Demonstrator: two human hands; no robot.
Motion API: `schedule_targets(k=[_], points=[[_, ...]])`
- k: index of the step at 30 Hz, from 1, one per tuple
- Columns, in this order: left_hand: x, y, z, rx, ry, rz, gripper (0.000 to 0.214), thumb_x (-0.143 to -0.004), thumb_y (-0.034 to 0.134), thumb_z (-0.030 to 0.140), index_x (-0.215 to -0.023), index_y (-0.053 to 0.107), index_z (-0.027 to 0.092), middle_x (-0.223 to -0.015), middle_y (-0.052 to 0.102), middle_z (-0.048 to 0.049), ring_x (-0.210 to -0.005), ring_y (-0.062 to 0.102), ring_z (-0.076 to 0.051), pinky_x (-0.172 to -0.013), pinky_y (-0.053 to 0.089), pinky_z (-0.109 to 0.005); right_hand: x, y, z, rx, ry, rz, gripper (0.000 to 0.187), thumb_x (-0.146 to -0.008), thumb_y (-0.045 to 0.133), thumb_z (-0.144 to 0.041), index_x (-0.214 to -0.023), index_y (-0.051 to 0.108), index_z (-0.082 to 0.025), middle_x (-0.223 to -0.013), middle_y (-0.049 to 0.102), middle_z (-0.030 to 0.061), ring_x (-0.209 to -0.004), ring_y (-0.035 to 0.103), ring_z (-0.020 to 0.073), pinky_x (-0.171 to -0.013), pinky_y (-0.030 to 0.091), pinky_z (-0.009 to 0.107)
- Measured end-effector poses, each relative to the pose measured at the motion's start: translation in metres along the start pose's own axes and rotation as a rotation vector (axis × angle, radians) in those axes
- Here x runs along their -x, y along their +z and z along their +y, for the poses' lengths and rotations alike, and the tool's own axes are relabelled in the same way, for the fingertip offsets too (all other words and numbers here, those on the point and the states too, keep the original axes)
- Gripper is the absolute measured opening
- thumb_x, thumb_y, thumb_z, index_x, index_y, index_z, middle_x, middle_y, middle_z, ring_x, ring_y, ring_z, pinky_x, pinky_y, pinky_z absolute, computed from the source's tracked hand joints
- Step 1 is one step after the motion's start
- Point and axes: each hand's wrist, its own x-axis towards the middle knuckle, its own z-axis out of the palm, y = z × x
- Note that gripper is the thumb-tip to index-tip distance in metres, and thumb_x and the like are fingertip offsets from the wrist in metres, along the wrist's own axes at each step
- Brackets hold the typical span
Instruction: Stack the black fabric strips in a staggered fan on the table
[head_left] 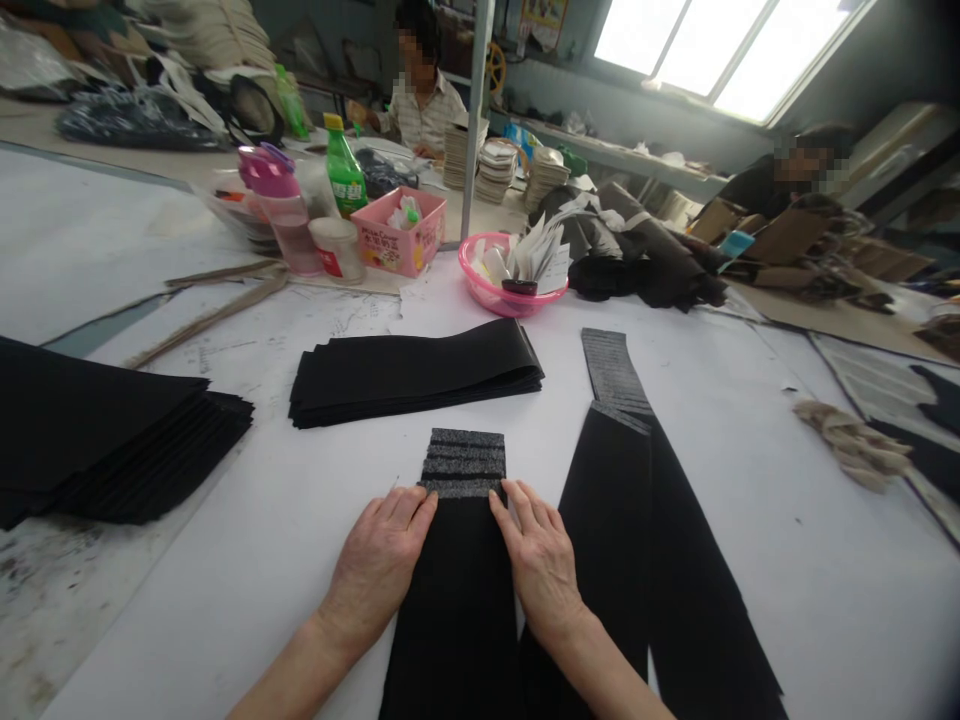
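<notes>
A stack of long black fabric strips (457, 600) lies lengthwise in front of me on the white table (262, 560), its far ends fanned out with grey undersides showing. My left hand (379, 560) lies flat on the stack's left edge, fingers stretched out. My right hand (536, 555) lies flat on its right edge, fingers spread. Neither hand holds anything. A second fanned row of black strips (637, 480) runs beside my right hand.
A folded black pile (412, 370) sits beyond my hands, another black pile (105, 440) at the left. Further back stand a pink bowl (506, 285), a pink box (397, 235), a green bottle (343, 165) and cups. Two other people sit beyond the table.
</notes>
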Motion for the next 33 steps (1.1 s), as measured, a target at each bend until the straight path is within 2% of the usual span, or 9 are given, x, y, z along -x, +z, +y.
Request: schedule_targets(k=[4, 7, 9, 12, 16, 20, 25, 29, 33], points=[[0.001, -0.002, -0.003, 0.037, -0.010, -0.013, 0.034, -0.089, 0.050, 0.008, -0.120, 0.058, 0.018, -0.111, 0.058, -0.0082, -0.103, 0.054, -0.023, -0.086, 0.045, -0.037, -0.003, -0.005, 0.009, -0.191, 0.115, 0.014, 0.035, -0.091, 0.052, -0.010, -0.121, 0.060, -0.028, -0.130, 0.057, 0.0055, -0.121, 0.050, 0.0239, -0.095, 0.045, 0.039], [0.000, -0.005, -0.004, 0.039, -0.007, -0.027, 0.034, -0.089, 0.048, 0.008, -0.120, 0.057, 0.020, -0.112, 0.058, -0.0078, -0.103, 0.054, -0.022, -0.084, 0.045, -0.036, -0.010, -0.017, 0.018, -0.367, 0.210, 0.029, 0.025, -0.088, 0.059, -0.015, -0.110, 0.064, -0.027, -0.115, 0.063, 0.0031, -0.109, 0.056, 0.0200, -0.091, 0.048, 0.034], [0.000, -0.006, -0.004, 0.038, 0.001, -0.031, 0.035, -0.089, 0.048, 0.007, -0.120, 0.057, 0.020, -0.113, 0.057, -0.0080, -0.104, 0.053, -0.022, -0.084, 0.045, -0.036, -0.020, -0.025, 0.017, -0.403, 0.225, 0.043, 0.021, -0.089, 0.059, -0.016, -0.107, 0.064, -0.025, -0.107, 0.065, 0.0029, -0.102, 0.057, 0.0189, -0.088, 0.048, 0.032], [0.000, -0.008, -0.003, 0.033, 0.004, -0.028, 0.034, -0.088, 0.049, 0.008, -0.119, 0.057, 0.019, -0.111, 0.058, -0.0083, -0.102, 0.054, -0.022, -0.082, 0.044, -0.036, -0.040, -0.030, 0.002, -0.368, 0.124, 0.004, 0.014, -0.090, 0.058, -0.020, -0.101, 0.065, -0.024, -0.099, 0.065, 0.0027, -0.095, 0.058, 0.0185, -0.083, 0.047, 0.032], [-0.001, -0.013, -0.003, 0.055, 0.007, -0.032, 0.029, -0.090, 0.048, 0.009, -0.114, 0.058, 0.020, -0.106, 0.059, -0.0070, -0.099, 0.054, -0.021, -0.081, 0.044, -0.035, -0.067, -0.020, -0.025, -0.247, -0.046, -0.086, 0.012, -0.085, 0.066, -0.024, -0.097, 0.065, -0.024, -0.095, 0.064, 0.0019, -0.092, 0.056, 0.0188, -0.077, 0.045, 0.031], [-0.007, -0.016, -0.009, 0.195, -0.023, -0.029, 0.019, -0.093, 0.045, 0.014, -0.099, 0.062, 0.020, -0.096, 0.059, -0.0041, -0.092, 0.055, -0.019, -0.078, 0.043, -0.033, -0.080, -0.009, -0.034, -0.129, -0.056, -0.126, 0.009, -0.083, 0.069, -0.028, -0.089, 0.063, -0.023, -0.091, 0.060, 0.0020, -0.089, 0.053, 0.0196, -0.073, 0.043, 0.032], [-0.021, -0.016, -0.024, 0.426, -0.052, -0.065, 0.018, -0.094, 0.045, 0.020, -0.083, 0.058, 0.020, -0.084, 0.057, -0.0002, -0.079, 0.055, -0.014, -0.071, 0.045, -0.026, -0.087, -0.010, -0.033, -0.124, -0.066, -0.168, 0.011, -0.082, 0.070, -0.026, -0.085, 0.061, -0.022, -0.090, 0.059, 0.0026, -0.088, 0.052, 0.0206, -0.072, 0.040, 0.032], [-0.028, -0.017, -0.030, 0.461, -0.079, -0.075, 0.006, -0.089, 0.052, 0.017, -0.092, 0.056, 0.020, -0.089, 0.056, 0.0001, -0.077, 0.056, -0.014, -0.069, 0.048, -0.026, -0.094, -0.012, -0.031, -0.133, -0.086, -0.203, 0.014, -0.080, 0.072, -0.025, -0.085, 0.059, -0.021, -0.087, 0.060, 0.0019, -0.086, 0.052, 0.0207, -0.072, 0.038, 0.032], [-0.030, -0.017, -0.030, 0.473, -0.077, -0.112, 0.022, -0.087, 0.053, 0.013, -0.107, 0.056, 0.021, -0.104, 0.053, -0.0026, -0.089, 0.058, -0.015, -0.079, 0.051, -0.029, -0.098, -0.013, -0.029, -0.162, -0.100, -0.243, 0.016, -0.080, 0.072, -0.023, -0.090, 0.059, -0.021, -0.088, 0.062, 0.0020, -0.087, 0.052, 0.0201, -0.072, 0.037, 0.032]])
